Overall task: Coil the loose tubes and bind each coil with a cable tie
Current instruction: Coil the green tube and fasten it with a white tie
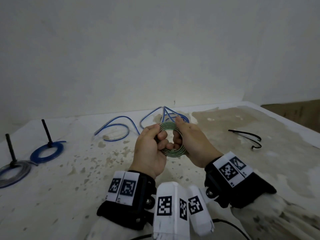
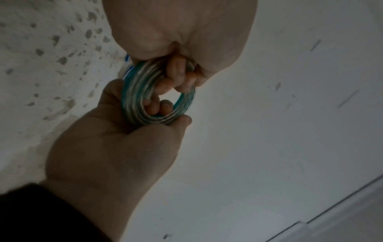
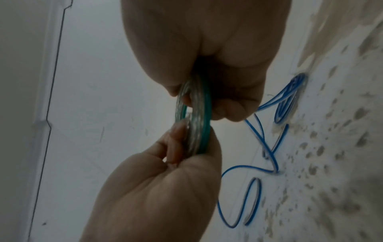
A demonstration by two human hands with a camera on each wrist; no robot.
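Note:
A small coil of clear green-tinted tube (image 1: pixel 174 152) is held up above the table between both hands. My left hand (image 1: pixel 155 138) grips its left side, fingers hooked through the hole. The thumb and fingers of my right hand (image 1: pixel 180 134) curl round its right side. In the left wrist view the coil (image 2: pixel 134 98) hangs under my left hand (image 2: pixel 178 70), with the right hand (image 2: pixel 149 113) below it. The right wrist view shows the coil (image 3: pixel 199 124) edge-on. No tie is visible on it. A loose blue tube (image 1: pixel 117 125) sprawls on the table behind.
Two bound coils lie at the left, a blue one (image 1: pixel 46 151) and a grey-blue one (image 1: pixel 13 172), each with a black tie tail sticking up. Black cable ties (image 1: pixel 249 135) lie at the right. The stained white table (image 1: pixel 225 170) meets a wall behind.

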